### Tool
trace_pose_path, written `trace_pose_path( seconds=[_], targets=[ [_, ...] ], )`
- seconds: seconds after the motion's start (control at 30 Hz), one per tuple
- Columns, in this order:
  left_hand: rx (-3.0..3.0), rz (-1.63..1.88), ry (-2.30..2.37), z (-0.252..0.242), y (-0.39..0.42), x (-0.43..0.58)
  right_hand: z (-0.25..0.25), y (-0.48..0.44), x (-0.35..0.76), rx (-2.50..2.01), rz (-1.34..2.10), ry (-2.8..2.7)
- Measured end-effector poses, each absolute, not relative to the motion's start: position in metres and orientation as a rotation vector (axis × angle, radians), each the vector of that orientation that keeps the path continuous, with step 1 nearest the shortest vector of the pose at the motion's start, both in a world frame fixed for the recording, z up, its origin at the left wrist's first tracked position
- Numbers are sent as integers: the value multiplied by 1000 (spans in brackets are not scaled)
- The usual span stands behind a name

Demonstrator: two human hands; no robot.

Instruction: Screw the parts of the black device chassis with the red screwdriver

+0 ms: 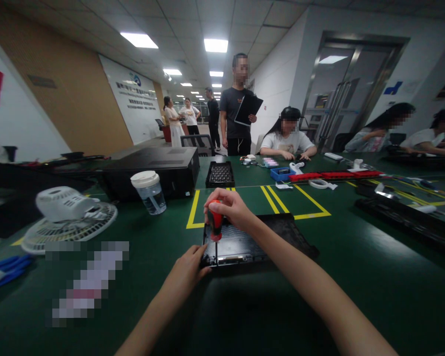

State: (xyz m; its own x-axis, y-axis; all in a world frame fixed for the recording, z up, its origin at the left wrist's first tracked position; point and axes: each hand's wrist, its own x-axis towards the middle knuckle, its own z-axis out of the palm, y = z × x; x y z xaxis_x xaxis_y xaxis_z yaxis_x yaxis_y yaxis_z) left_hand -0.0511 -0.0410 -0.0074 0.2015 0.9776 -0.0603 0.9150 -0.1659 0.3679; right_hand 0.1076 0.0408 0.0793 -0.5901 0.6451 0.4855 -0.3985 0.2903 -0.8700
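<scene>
Upright in my right hand point(228, 205) is a red and black screwdriver point(215, 222), fingers wrapped round the top of its handle. Its thin shaft points straight down at the near left corner of a flat black plastic panel point(259, 240) lying on the green table. A screw under the tip is too small to make out. My left hand point(191, 262) grips that same corner, thumb at the near edge and fingers along the left side. A narrow light-coloured strip shows along the panel's near edge.
To the left are a white fan point(70, 212), a lidded cup point(149, 193) and a large black case point(152, 170). A black tray point(220, 174) sits ahead, a blue bin point(281, 173) to its right. Long black parts point(404, 222) lie right. Co-workers sit across the table; one person stands behind.
</scene>
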Motion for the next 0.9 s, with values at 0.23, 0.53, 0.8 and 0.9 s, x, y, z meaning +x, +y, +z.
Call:
trace_pose_path(
  seconds=[0.23, 0.53, 0.8, 0.9],
  targets=[
    [2171, 225, 1804, -6, -41, -50, 81, 40, 107, -255, 1346, -1682],
    [2183, 254, 1799, -6, -41, -50, 85, 40, 105, -340, 1158, -1726],
    [2158, 258, 1798, -7, -41, -50, 85, 40, 103, -337, 1078, -1717],
    [2159, 240, 1801, -8, -40, -51, 85, 40, 103, -347, 1073, -1709]
  ],
)
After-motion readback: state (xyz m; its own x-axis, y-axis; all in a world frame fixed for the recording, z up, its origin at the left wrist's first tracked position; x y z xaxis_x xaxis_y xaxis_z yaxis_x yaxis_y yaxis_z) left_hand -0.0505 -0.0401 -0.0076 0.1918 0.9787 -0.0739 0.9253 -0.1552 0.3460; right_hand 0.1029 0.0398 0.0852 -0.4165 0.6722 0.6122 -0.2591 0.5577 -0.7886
